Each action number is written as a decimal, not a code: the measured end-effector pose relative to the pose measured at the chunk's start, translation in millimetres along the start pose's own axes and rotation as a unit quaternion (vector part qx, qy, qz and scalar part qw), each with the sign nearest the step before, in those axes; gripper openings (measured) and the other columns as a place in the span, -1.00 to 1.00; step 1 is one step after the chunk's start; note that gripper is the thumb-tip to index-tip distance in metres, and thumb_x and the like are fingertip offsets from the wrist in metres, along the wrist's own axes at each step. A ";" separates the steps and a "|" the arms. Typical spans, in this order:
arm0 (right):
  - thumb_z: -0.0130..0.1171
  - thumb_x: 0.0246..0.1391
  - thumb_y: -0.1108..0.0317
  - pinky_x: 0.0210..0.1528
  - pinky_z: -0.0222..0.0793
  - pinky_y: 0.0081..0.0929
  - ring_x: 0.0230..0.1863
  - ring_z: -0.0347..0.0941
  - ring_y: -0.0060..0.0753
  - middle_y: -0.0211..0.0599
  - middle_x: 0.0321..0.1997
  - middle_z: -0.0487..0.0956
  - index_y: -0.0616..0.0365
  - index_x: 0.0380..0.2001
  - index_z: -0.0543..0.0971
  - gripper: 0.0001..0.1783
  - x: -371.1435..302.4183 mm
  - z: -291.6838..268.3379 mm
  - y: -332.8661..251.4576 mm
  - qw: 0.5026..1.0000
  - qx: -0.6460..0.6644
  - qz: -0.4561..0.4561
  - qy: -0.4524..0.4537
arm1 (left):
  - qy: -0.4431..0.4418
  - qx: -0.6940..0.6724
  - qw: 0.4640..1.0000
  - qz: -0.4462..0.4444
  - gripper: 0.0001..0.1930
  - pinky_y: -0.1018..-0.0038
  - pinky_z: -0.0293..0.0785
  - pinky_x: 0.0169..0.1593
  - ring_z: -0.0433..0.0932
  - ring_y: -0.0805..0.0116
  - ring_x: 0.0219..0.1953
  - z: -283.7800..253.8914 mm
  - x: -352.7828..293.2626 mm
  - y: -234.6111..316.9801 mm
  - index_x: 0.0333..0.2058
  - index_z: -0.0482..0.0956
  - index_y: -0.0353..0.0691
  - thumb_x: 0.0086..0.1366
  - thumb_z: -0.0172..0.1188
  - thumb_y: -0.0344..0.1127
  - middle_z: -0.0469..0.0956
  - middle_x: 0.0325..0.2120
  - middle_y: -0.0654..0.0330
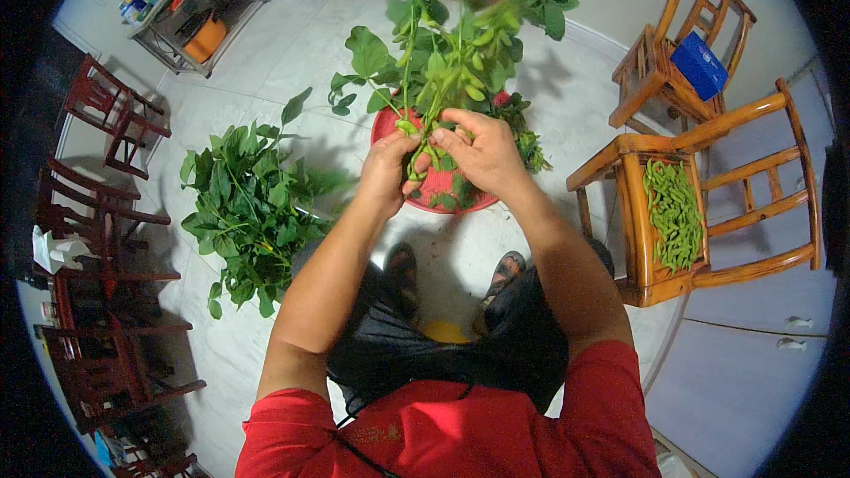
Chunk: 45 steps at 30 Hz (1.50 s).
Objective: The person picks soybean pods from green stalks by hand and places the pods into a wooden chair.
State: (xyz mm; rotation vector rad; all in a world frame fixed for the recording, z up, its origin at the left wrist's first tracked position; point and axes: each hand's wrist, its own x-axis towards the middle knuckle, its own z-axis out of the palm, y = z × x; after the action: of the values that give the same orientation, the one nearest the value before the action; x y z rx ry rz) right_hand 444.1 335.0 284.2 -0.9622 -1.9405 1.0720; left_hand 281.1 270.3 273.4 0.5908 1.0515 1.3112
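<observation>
Holding plant point(450, 80), foliage point(368, 52) beyond both hands point(388, 165) point(490, 155)

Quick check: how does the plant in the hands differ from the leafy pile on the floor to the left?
The held plant is up in the left hand and right hand, over the red basket; the leafy pile lies on the floor. The held plant shows many pods; the leafy pile shows mostly leaves. Both are green and leafy.

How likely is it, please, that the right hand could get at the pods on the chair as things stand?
Probably yes: the pods lie uncovered on the chair, with nothing visible in the way, though the right hand is occupied with the plant.
</observation>
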 end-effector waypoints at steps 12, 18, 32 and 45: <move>0.17 -0.07 0.21 -0.55 0.28 -0.28 -0.67 0.37 -0.22 -0.12 -0.68 0.48 0.19 -0.63 0.54 -0.74 9.0 -7.3 31.1 0.973 -0.157 -0.134 0.101 | 0.025 0.088 0.996 -0.006 -0.89 0.66 0.01 -0.77 0.19 0.59 -0.77 17.9 -4.0 -3.9 -0.36 0.40 -0.15 0.30 -0.02 -0.28 0.37 -0.69 0.31; -0.02 0.07 0.33 -0.68 0.02 -0.62 -0.69 0.16 -0.66 -0.50 -0.65 0.34 0.14 -0.52 0.47 -0.83 20.5 -54.3 34.0 0.923 0.299 0.181 0.159 | 0.064 0.029 0.996 0.048 -0.85 0.66 0.00 -0.76 0.18 0.60 -0.77 1.4 -8.4 15.3 -0.33 0.42 -0.16 0.33 -0.10 -0.27 0.37 -0.68 0.30; 0.14 -0.01 0.23 -0.46 0.36 -0.28 -0.57 0.47 -0.17 -0.12 -0.56 0.53 0.11 -0.49 0.61 -0.80 -2.7 12.8 8.0 0.993 -0.034 -0.087 -0.065 | 0.039 0.043 0.996 0.068 -0.81 0.57 0.15 -0.70 0.25 0.49 -0.73 7.4 -7.4 -0.1 -0.33 0.46 -0.27 0.19 -0.14 -0.37 0.41 -0.62 0.22; -0.05 0.10 0.34 -0.67 0.04 -0.64 -0.68 0.18 -0.64 -0.46 -0.63 0.37 0.13 -0.37 0.51 -0.84 19.8 -39.1 41.0 0.916 0.335 0.186 0.118 | 0.021 0.002 0.996 0.092 -0.74 0.58 0.04 -0.75 0.14 0.51 -0.79 1.2 -14.8 16.9 -0.21 0.45 -0.25 0.19 -0.18 -0.37 0.37 -0.67 0.24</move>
State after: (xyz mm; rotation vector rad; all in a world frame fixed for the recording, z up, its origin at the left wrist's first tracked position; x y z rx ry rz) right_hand 478.5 381.4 268.1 -1.0099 -1.0772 1.6081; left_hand 275.1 259.9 292.4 0.6789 1.0531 1.4874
